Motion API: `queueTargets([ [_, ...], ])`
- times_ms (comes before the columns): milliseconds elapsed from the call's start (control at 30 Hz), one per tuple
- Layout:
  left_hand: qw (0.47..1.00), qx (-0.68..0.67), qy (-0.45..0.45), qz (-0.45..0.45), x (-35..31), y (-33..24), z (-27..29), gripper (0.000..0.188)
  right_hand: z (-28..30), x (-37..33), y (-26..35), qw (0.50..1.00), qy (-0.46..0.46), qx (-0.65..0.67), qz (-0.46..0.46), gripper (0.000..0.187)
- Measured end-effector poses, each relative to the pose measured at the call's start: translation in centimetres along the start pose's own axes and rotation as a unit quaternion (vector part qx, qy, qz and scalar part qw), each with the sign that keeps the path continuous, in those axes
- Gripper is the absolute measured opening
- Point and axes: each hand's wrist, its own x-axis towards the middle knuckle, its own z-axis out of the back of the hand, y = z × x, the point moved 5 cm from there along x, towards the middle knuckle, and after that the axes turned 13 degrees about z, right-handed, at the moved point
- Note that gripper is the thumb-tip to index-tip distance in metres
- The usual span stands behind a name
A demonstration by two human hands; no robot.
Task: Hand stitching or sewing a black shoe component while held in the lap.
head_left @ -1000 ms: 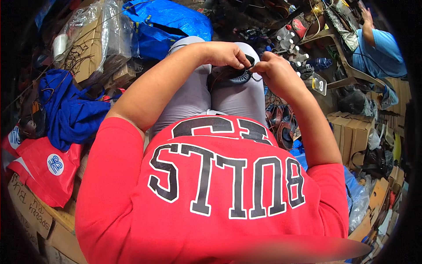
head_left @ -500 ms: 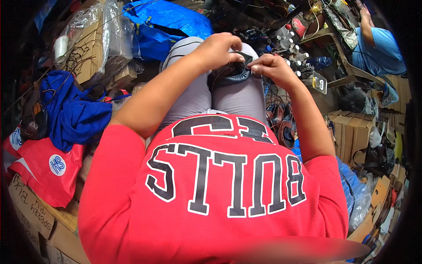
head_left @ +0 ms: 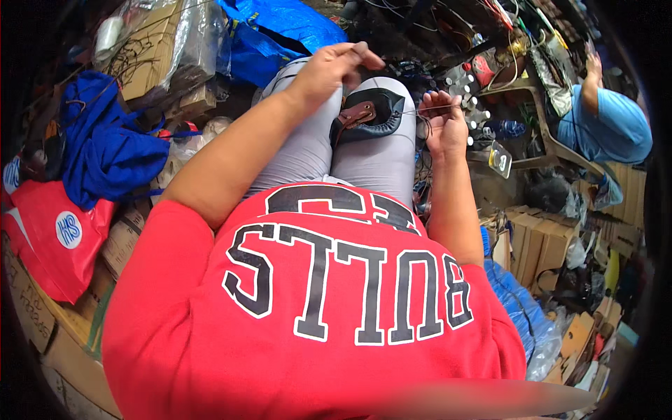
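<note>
Cardboard boxes [head_left: 540, 241] and small bottles [head_left: 462, 91] are piled all around, and a big blue bag [head_left: 294, 35] can be seen past the knees. On top of the legs [head_left: 371, 164], a black shoe part [head_left: 383, 130] is set down, mostly on the right one. A brown piece [head_left: 358, 112] can be seen inside it. Along the near side, a row of small folds has been made in the edge, so that bit looks done. A thin thread [head_left: 416, 110] is stretched from the shoe part to the right hand [head_left: 446, 124], where it seems to be held by curled fingers. The left hand [head_left: 336, 68] is lifted above the left leg, off the shoe part, with bent, blurry fingers; whether anything is held there cannot be told. Since the thread is still joined on, the work is judged only partly done. How much edge is left cannot be seen.
</note>
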Motion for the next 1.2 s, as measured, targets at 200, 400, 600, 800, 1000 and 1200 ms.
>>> queueTargets([
  [200, 0.856, -0.465, 0.159, 0.161, 0.5, 2.3, -1.9, 0.039, -2.3, -2.8, 1.5, 0.974, 0.108, 0.107, -0.167, 0.046],
  [400, 0.94, -0.288, 0.079, 0.165, 0.8, 2.8, 1.9, 0.043, 1.8, -2.5, 2.2, 0.969, 0.15, 0.068, -0.183, 0.035],
  [600, 0.844, 0.503, -0.185, 0.015, -3.7, -4.2, 10.9, 0.046, 5.4, -2.0, 9.6, 0.791, 0.167, -0.589, 0.0, 0.053],
  [800, 0.893, 0.398, 0.071, -0.198, -5.3, 1.6, -0.8, 0.031, -7.2, -1.2, 4.9, 0.749, 0.494, -0.44, 0.032, 0.046],
  [1000, 0.878, 0.435, 0.108, -0.17, -4.5, 1.9, -4.4, 0.023, -9.4, -2.0, 2.3, 0.562, 0.508, -0.653, 0.005, 0.034],
  [1200, 0.879, 0.42, 0.136, -0.178, -5.4, 1.8, -3.6, 0.019, -5.3, -5.8, 2.1, 0.716, 0.357, -0.598, -0.04, 0.032],
])
